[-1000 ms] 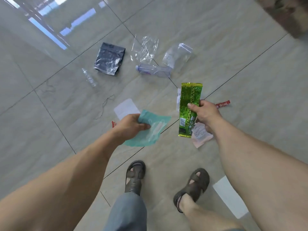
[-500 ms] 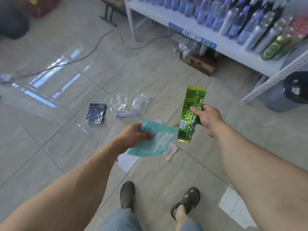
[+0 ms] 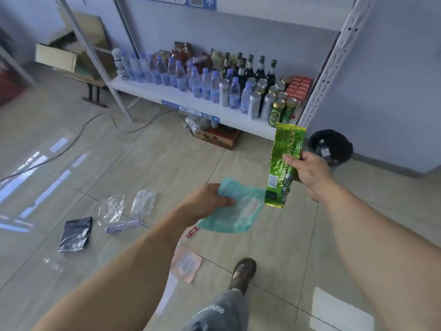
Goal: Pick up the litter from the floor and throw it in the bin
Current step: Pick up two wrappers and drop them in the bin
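My left hand pinches a teal plastic wrapper at its left edge, held out in front of me. My right hand grips a long green foil packet upright by its right edge. Ahead to the right, by the wall, stands a black-lined bin with a bottle inside. More litter lies on the floor at left: a dark foil bag, clear plastic bags, a crushed bottle, a pink wrapper and a small red wrapper.
A white metal shelf loaded with water bottles, cans and dark bottles runs along the wall ahead. A cardboard box sits under it. Cables trail across the tiled floor at left. My sandalled foot steps forward.
The view has swung up from the floor toward the shelf and bin. Both hands still hold their wrappers, and I have stepped forward, leaving the floor litter to my left.
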